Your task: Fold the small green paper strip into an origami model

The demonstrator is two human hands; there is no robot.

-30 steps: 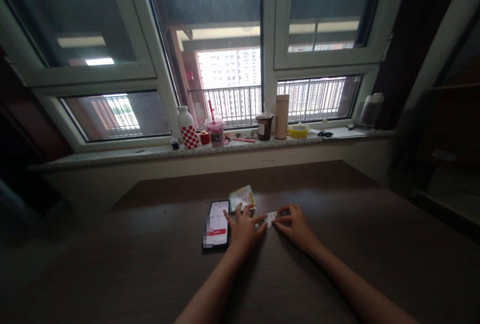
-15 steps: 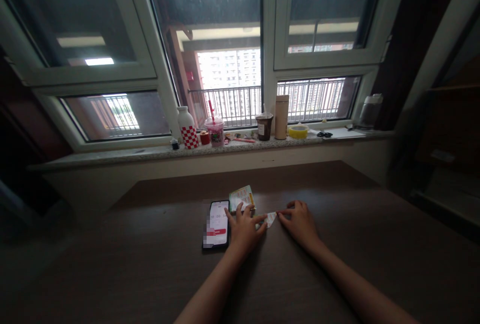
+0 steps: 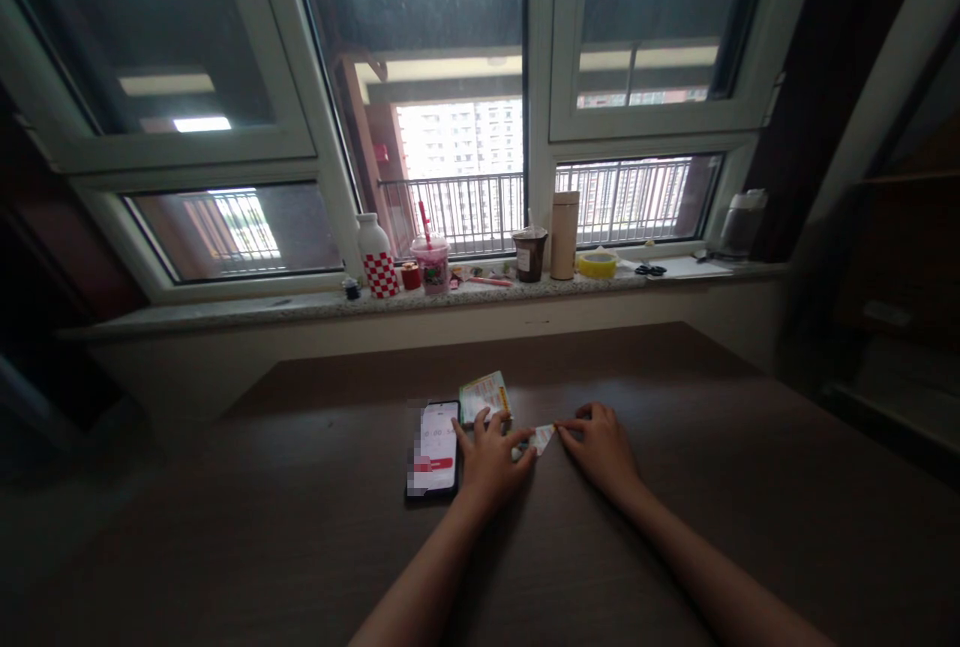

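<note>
A small piece of printed paper point(image 3: 544, 439), white with a yellowish corner, lies low over the brown table between my hands. My left hand point(image 3: 489, 457) holds its left side with thumb and index finger, the other fingers spread toward a larger printed sheet or packet point(image 3: 486, 393), white, green and yellow. My right hand point(image 3: 600, 442) pinches the paper's right corner between thumb and fingertips. Just left of my left hand lies a phone point(image 3: 437, 452) with its screen lit and a red bar on it. The paper's left part is hidden by my fingers.
Beyond the brown table point(image 3: 300, 547) runs a stone windowsill point(image 3: 300, 304). On it stand a checkered bottle point(image 3: 377, 262), a pink cup with a straw point(image 3: 430, 265), a dark drink cup point(image 3: 529, 257), a beige flask point(image 3: 564, 237), yellow tape point(image 3: 596, 266) and black scissors point(image 3: 649, 270).
Both hands stay almost in place on the small paper. The whole view has shifted very slightly; nothing else has visibly moved.
</note>
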